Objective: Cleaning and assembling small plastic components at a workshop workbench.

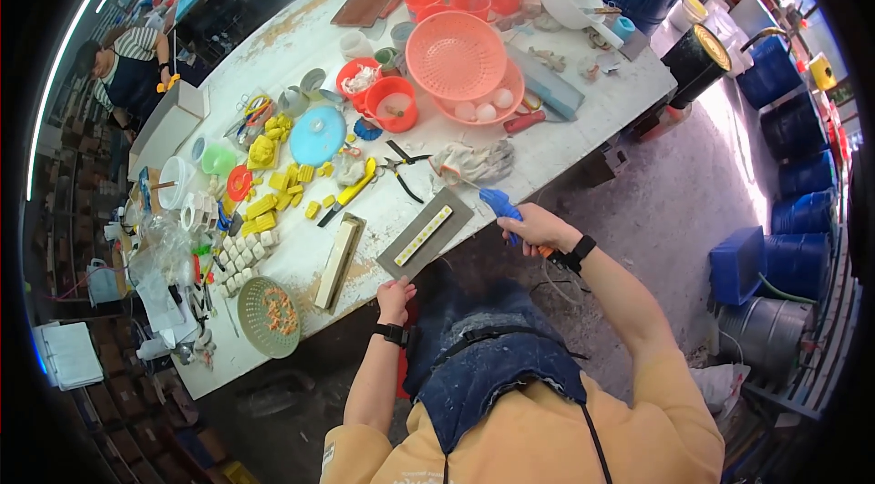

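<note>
My right hand (pixel 540 231) grips a blue air blow gun (pixel 499 202), its thin nozzle pointing up and left over the table edge. Below that nozzle lies a flat grey mould plate (pixel 450 227) with a pale strip (pixel 424 236) along its middle, dotted with a row of small yellow pieces. My left hand (pixel 395 300) has its fingers closed at the plate's near corner. Left of this plate rests a second narrow mould (pixel 339 263) with a cream-coloured bar. A crumpled whitish cloth (pixel 474 161) sits just beyond the plate.
Black-handled pliers (pixel 401 176) and a yellow utility knife (pixel 354 192) lie beyond the moulds. Yellow blocks (pixel 262 205), a blue lid (pixel 318 135), red cups (pixel 391 103) and a pink basket (pixel 456 56) crowd the table. A green colander (pixel 269 318) overlaps the near edge. Blue drums (pixel 800 264) stand right; another person (pixel 137 74) works far left.
</note>
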Demonstrator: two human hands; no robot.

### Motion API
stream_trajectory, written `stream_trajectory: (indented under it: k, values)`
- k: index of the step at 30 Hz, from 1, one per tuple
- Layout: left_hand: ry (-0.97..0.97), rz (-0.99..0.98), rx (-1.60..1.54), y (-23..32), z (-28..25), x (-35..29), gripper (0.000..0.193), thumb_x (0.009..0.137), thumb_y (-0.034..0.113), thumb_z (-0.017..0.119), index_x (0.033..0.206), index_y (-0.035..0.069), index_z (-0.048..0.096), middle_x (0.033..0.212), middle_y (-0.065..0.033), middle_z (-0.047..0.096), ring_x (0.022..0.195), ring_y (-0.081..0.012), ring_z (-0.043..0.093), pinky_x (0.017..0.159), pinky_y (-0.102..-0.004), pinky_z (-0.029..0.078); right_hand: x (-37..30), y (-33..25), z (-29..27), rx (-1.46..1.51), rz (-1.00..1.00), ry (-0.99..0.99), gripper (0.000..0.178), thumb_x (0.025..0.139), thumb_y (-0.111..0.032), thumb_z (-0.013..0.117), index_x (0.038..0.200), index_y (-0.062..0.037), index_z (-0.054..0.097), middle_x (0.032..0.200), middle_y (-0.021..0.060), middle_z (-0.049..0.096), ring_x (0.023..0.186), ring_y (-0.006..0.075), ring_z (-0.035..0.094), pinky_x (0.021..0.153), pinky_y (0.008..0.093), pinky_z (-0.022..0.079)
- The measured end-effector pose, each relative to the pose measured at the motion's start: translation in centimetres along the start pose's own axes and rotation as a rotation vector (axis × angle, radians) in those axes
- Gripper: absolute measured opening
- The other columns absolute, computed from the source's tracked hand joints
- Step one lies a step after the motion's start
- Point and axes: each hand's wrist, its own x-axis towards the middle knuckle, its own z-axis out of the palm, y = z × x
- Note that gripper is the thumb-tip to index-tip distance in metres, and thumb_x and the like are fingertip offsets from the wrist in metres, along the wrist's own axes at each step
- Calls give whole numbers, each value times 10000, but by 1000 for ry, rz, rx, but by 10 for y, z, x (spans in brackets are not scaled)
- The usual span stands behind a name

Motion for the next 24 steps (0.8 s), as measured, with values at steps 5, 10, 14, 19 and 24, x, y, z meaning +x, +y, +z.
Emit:
stream_trajectory:
  k: [5,10,14,19,24]
  values:
    - [10,-19,0,13,10,-16,311,978,253,624,1061,-41,564,915,-123,644,746,-208,656,625,-331,586,-9,41,26,-78,114,-6,423,966,-392,569,876,21,557,678,92,614,486,196,641,435,330,532]
    - [-318,26,-86,30,-2,-51,267,1014,236,566,1100,-17,579,969,-107,665,834,-227,672,803,-392,586,-36,61,36,-76,77,2,416,965,-412,573,897,-2,557,652,81,612,489,189,641,440,315,526]
    - [-392,122,11,34,-17,-95,252,1018,154,542,1139,-55,614,1056,-130,688,897,-228,687,810,-370,594,-82,87,22,-4,150,34,436,966,-460,564,955,-24,575,638,81,612,486,166,631,448,302,516]
    - [-427,200,348,22,17,-121,205,989,132,587,1033,-32,701,929,-89,710,791,-142,675,688,-320,607,-158,65,22,-53,138,-80,464,1016,-456,470,994,5,521,623,106,610,528,194,647,458,314,511]
    - [-380,365,814,-7,87,-105,233,945,168,634,990,-43,720,796,-43,690,677,-93,630,596,-271,565,-163,67,47,-237,25,-225,505,1006,-437,473,1008,66,514,684,184,639,511,284,643,489,396,520]
